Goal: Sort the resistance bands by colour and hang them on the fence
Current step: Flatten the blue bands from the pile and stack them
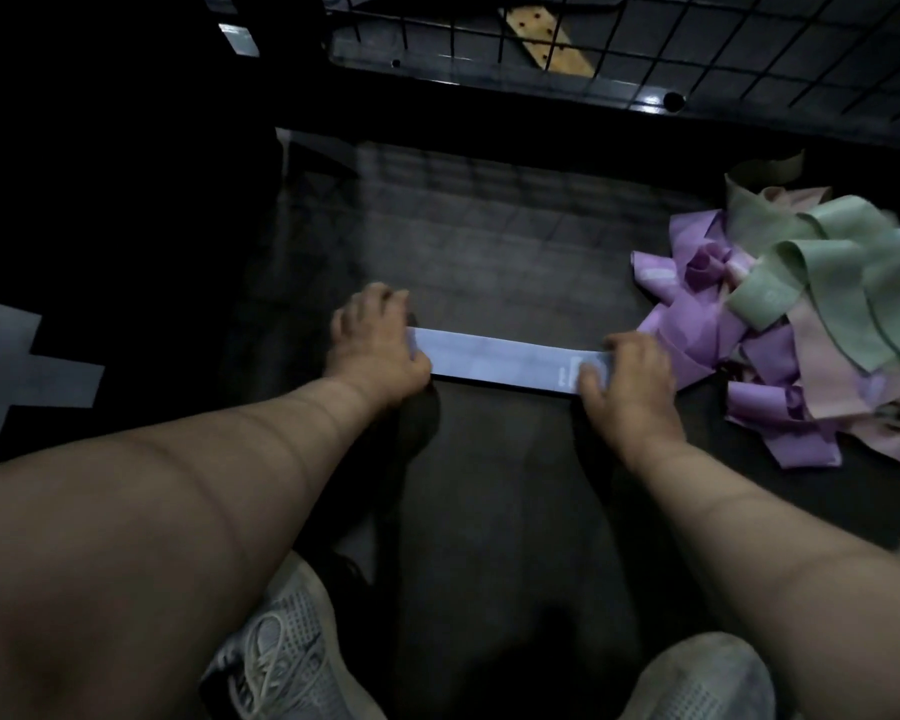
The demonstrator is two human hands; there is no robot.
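The left hand (pixel 380 345) has its fingers curled round one end of a pale blue resistance band (pixel 500 363). The right hand (pixel 627 387) pinches the other end, by the printed label, so the band runs flat and taut between them, low over the dark floor (pixel 489 241). To do this step well, I'd hold it level with no twist and check the colour carefully (blue and lilac look close in this dim light). Only then would I lift it to the wire fence (pixel 661 39), which stands beyond both hands at the far side. The mixed pile of purple, green and pink bands (pixel 801 314) lies just beside the right hand, and white trainers (pixel 281 652) show below.
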